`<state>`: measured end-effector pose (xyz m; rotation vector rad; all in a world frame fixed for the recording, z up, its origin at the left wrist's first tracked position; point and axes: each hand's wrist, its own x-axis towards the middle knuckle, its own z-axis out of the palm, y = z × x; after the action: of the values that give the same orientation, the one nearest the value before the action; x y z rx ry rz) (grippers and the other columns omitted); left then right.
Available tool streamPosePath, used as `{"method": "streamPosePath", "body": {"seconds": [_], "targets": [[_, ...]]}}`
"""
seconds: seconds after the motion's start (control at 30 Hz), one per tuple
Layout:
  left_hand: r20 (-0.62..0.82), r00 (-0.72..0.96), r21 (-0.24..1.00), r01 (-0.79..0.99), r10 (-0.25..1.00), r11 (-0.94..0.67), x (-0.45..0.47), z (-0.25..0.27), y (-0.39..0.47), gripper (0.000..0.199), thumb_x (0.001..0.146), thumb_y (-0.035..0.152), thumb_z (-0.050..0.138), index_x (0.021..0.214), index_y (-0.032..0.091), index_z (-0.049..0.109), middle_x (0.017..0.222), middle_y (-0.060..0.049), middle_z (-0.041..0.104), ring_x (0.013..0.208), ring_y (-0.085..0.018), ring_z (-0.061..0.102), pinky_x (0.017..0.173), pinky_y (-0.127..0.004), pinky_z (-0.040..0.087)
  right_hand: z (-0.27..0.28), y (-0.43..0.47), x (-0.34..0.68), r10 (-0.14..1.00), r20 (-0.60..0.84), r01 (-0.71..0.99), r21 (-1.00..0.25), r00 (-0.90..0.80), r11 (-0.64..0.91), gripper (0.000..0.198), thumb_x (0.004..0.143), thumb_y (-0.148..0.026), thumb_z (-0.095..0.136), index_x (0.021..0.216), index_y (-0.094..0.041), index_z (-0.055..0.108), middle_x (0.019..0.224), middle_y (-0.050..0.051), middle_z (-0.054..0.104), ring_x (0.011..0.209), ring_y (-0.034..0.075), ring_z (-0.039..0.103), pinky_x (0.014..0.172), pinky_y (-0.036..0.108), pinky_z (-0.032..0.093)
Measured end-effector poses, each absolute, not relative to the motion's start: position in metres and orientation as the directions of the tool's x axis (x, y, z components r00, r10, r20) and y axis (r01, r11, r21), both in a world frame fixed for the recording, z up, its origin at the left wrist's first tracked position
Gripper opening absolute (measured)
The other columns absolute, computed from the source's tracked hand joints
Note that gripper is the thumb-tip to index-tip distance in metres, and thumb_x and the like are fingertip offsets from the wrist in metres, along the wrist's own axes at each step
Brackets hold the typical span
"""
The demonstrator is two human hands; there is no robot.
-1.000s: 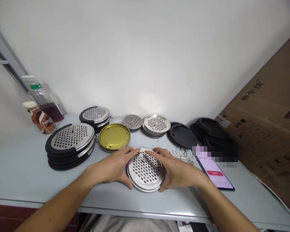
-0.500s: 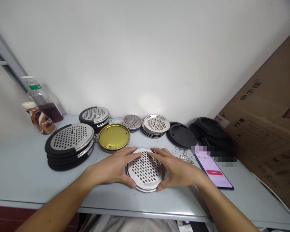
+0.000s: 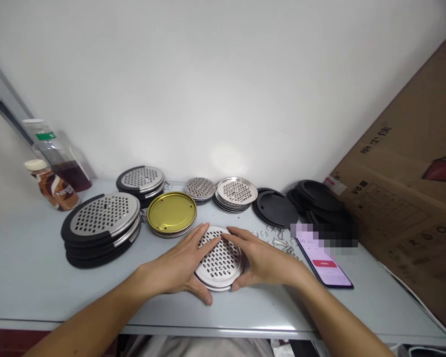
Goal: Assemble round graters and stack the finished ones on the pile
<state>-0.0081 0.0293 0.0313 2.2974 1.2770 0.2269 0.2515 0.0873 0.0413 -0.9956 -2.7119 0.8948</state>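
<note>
A round metal grater plate with rows of slots lies in front of me, with another metal rim showing under its near edge. My left hand curves around its left side, index finger over the top and thumb by the front left rim. From the right, my right hand grips the plate, its index fingertip on the slotted face and its thumb at the front right rim. Just behind are a stack of gold-coloured round lids and several small metal rings and clips.
Stacks of black-edged graters stand left, with more graters behind. Bare grater discs and black round covers line the wall. A phone, a cardboard box and bottles flank the table.
The view has shifted slightly. My left hand covers more of the plate's left side, and its thumb has slid nearer to me, past the front rim. The right hand keeps its hold.
</note>
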Motion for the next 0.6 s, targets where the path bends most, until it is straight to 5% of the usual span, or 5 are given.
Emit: {"method": "streamPosePath", "body": {"seconds": [0.1, 0.2, 0.27, 0.37, 0.6], "targets": [[-0.1, 0.555, 0.493, 0.749, 0.826, -0.443, -0.004, 0.027, 0.029, 0.125, 0.057, 0.068, 0.079, 0.155, 0.028, 0.012, 0.162, -0.014, -0.009, 0.147, -0.039, -0.007, 0.116, -0.057, 0.016, 0.044, 0.087, 0.251, 0.613, -0.07, 0.531, -0.581, -0.787, 0.616, 0.109, 0.057, -0.053, 0.084, 0.149, -0.02, 0.035, 0.157, 0.018, 0.026, 0.143, 0.037, 0.027, 0.112, 0.049, 0.031], [-0.083, 0.56, 0.487, 0.744, 0.824, -0.457, -0.004, 0.024, 0.031, 0.12, 0.059, 0.067, 0.078, 0.155, 0.03, 0.015, 0.162, -0.013, -0.008, 0.147, -0.038, -0.007, 0.116, -0.057, 0.015, 0.051, 0.094, 0.253, 0.646, 0.026, 0.502, -0.605, -0.763, 0.618, 0.087, 0.066, -0.053, 0.079, 0.141, -0.021, 0.047, 0.145, 0.015, 0.046, 0.129, 0.032, 0.049, 0.103, 0.044, 0.042], [-0.082, 0.555, 0.489, 0.746, 0.828, -0.452, -0.006, 0.023, 0.032, 0.115, 0.061, 0.066, 0.077, 0.154, 0.031, 0.019, 0.163, -0.011, -0.006, 0.147, -0.038, -0.006, 0.117, -0.057, 0.015, 0.053, 0.106, 0.257, 0.773, 0.148, 0.58, -0.577, -0.617, 0.574, 0.06, 0.078, -0.049, 0.071, 0.129, -0.021, 0.059, 0.123, 0.012, 0.065, 0.104, 0.026, 0.064, 0.089, 0.037, 0.05], [-0.101, 0.539, 0.501, 0.753, 0.836, -0.426, -0.007, 0.023, 0.032, 0.114, 0.061, 0.066, 0.078, 0.153, 0.032, 0.021, 0.163, -0.01, -0.005, 0.147, -0.038, -0.006, 0.117, -0.057, 0.014, 0.048, 0.13, 0.269, 0.906, 0.343, 0.825, -0.416, -0.248, 0.383, 0.03, 0.087, -0.036, 0.063, 0.11, -0.018, 0.069, 0.098, 0.009, 0.072, 0.086, 0.023, 0.066, 0.08, 0.035, 0.048], [-0.088, 0.539, 0.485, 0.758, 0.838, -0.436, -0.008, 0.024, 0.03, 0.112, 0.063, 0.064, 0.078, 0.153, 0.036, 0.017, 0.163, -0.006, -0.005, 0.147, -0.038, -0.003, 0.117, -0.057, 0.017, 0.028, 0.162, 0.281, 0.957, 0.274, 0.971, -0.189, -0.094, 0.149, 0.035, 0.085, -0.034, 0.062, 0.118, -0.021, 0.062, 0.106, 0.007, 0.07, 0.097, 0.024, 0.065, 0.076, 0.03, 0.045]]}}
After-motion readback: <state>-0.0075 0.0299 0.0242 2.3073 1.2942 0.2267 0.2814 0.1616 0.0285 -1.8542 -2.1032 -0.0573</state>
